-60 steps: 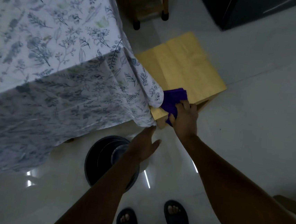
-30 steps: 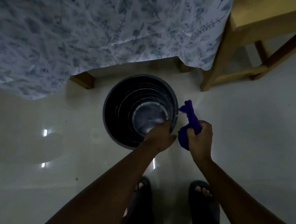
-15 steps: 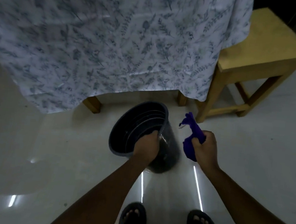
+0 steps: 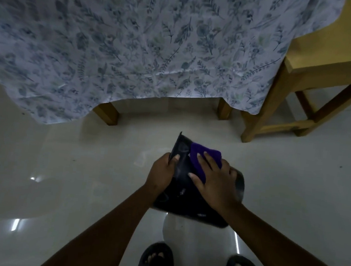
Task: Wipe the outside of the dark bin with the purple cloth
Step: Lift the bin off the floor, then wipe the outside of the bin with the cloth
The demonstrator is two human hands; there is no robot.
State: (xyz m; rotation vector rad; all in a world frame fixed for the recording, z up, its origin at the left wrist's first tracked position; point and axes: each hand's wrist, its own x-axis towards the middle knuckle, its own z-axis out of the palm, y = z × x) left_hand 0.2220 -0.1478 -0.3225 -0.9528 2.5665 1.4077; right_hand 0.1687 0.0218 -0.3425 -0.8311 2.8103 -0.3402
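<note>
The dark bin (image 4: pixel 182 200) is held off the floor, tipped over with its mouth pointing away from me and its outer wall facing up. My left hand (image 4: pixel 162 172) grips its rim on the left side. My right hand (image 4: pixel 215 179) lies flat on the purple cloth (image 4: pixel 202 157), pressing it against the bin's outer wall near the rim. Most of the cloth's lower part is hidden under my fingers.
A table with a leaf-patterned cloth (image 4: pixel 136 43) hangs low just beyond the bin, its wooden legs (image 4: pixel 108 113) showing. A wooden stool (image 4: pixel 305 66) stands to the right. My sandalled feet (image 4: pixel 155 261) are on the glossy pale floor (image 4: pixel 59 175) below the bin.
The bin was lifted from the floor and tipped further over. My right hand moved left, opened flat and laid the bunched cloth onto the bin's outer wall.
</note>
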